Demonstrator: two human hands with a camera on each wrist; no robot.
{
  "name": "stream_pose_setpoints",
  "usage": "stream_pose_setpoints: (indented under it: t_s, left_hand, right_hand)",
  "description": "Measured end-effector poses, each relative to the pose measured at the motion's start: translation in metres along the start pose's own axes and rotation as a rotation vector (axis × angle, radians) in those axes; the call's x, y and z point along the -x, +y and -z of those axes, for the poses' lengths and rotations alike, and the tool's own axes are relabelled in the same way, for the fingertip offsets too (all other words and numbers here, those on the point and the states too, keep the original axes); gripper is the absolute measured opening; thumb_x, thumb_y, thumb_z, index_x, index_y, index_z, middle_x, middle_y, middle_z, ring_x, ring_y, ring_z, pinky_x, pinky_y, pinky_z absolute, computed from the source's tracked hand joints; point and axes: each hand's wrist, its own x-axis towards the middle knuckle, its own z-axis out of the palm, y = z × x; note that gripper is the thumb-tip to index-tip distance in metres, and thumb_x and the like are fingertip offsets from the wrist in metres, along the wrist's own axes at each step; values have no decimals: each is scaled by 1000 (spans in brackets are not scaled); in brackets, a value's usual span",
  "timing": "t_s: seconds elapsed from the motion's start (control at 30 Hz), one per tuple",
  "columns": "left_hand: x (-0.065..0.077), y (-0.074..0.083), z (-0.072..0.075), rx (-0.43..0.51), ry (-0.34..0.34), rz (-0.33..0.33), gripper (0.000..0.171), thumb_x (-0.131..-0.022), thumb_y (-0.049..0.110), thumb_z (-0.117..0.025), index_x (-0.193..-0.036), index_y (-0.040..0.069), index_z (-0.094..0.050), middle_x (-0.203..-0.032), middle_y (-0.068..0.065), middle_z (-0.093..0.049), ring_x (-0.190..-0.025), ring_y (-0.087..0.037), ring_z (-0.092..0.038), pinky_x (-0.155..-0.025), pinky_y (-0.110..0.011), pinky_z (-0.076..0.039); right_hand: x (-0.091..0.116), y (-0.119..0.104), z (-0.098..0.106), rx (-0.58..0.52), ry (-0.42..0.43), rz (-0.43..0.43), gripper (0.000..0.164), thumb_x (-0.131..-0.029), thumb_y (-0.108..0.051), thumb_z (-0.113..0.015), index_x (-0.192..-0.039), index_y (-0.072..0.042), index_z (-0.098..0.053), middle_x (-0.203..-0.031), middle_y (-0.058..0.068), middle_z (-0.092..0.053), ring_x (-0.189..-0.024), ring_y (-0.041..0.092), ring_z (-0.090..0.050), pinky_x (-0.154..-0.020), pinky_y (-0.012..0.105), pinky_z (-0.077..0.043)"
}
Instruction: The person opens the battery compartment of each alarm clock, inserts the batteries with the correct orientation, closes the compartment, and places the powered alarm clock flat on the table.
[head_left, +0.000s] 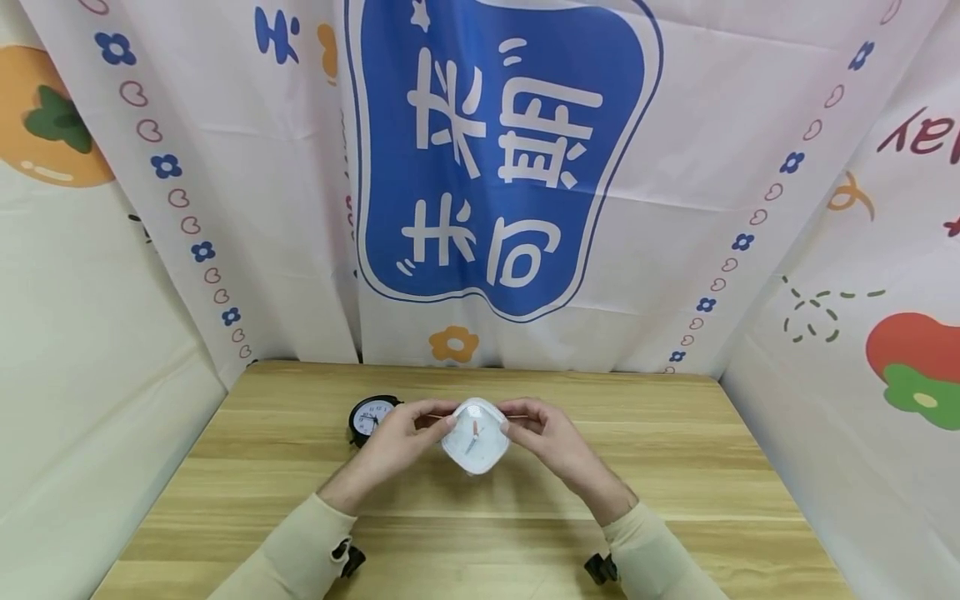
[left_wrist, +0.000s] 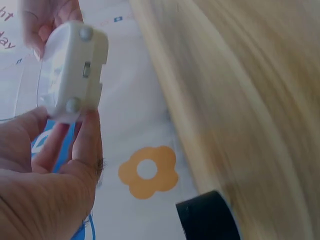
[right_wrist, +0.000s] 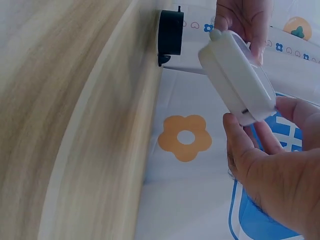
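Note:
Both hands hold a small white alarm clock [head_left: 476, 450] over the table, its rounded-square face turned up toward the head camera with one corner uppermost. My left hand [head_left: 397, 441] pinches its left corner between thumb and fingers. On the opposite corner, my right hand [head_left: 558, 442] grips in the same way. The left wrist view shows the white clock's [left_wrist: 79, 75] side with two round feet and a small slot. In the right wrist view its casing [right_wrist: 235, 75] is tilted. A round black alarm clock [head_left: 366, 419] stands just left of my left hand, partly covered by it.
The wood-grain table [head_left: 660, 467] ends at a back edge against a hanging printed cloth [head_left: 675, 250]. More printed cloth hangs at both sides. Small black devices [head_left: 599, 569] show at both sleeve cuffs.

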Motion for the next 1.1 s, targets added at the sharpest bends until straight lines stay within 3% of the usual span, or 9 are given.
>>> stream_pose_setpoints:
  t_s: [0.13, 0.23, 0.33, 0.67, 0.87, 1.1]
  left_hand:
    - [0, 2, -6, 104, 32, 30, 42, -120, 24, -71, -155, 2, -73, -148, -21, -79, -129, -31, -82, -102, -29, -72]
    - [0, 3, -10, 206, 18, 55, 47, -121, 22, -69, -160, -4, -66, -151, -28, -73, -129, -32, -81, -102, -28, -72]
    - [0, 4, -12, 249, -2, 74, 50, -121, 21, -67, -163, -6, -61, -153, -30, -69, -130, -32, -81, -104, -29, -73]
    - [-1, -1, -14, 186, -80, 73, 52, -122, 23, -65, -163, -8, -58, -159, -32, -67, -139, -42, -78, -113, -38, -71]
    - [0, -6, -14, 148, -90, 74, 52, -122, 26, -65, -162, -6, -61, -164, -32, -67, -140, -48, -77, -119, -50, -68]
    - [0, -9, -12, 141, -102, 72, 51, -123, 26, -63, -162, -6, -61, -164, -32, -67, -141, -51, -76, -119, -52, -68]
  right_hand:
    - [-2, 1, -2, -26, 13, 7, 53, -115, -12, -74, -162, 8, -59, -160, 32, -67, -138, 29, -75, -113, 26, -66]
    - [-3, 2, -2, -33, 40, 10, 52, -115, -10, -73, -162, 8, -58, -158, 33, -68, -138, 30, -75, -113, 27, -67]
    - [-4, 2, 0, -34, 66, 9, 50, -116, -11, -72, -160, 8, -59, -156, 32, -69, -137, 30, -75, -114, 27, -67]
    - [-6, 9, 9, -68, 62, -23, 51, -118, -13, -70, -162, 9, -60, -154, 33, -68, -123, 14, -76, -108, 21, -67]
    - [-9, 17, 19, -63, 47, -62, 54, -118, -16, -69, -165, 9, -58, -158, 34, -65, -129, 18, -74, -109, 23, -68]
    - [-15, 24, 34, -9, 9, -101, 52, -120, -15, -67, -165, 8, -58, -160, 33, -64, -130, 20, -72, -111, 24, -68]
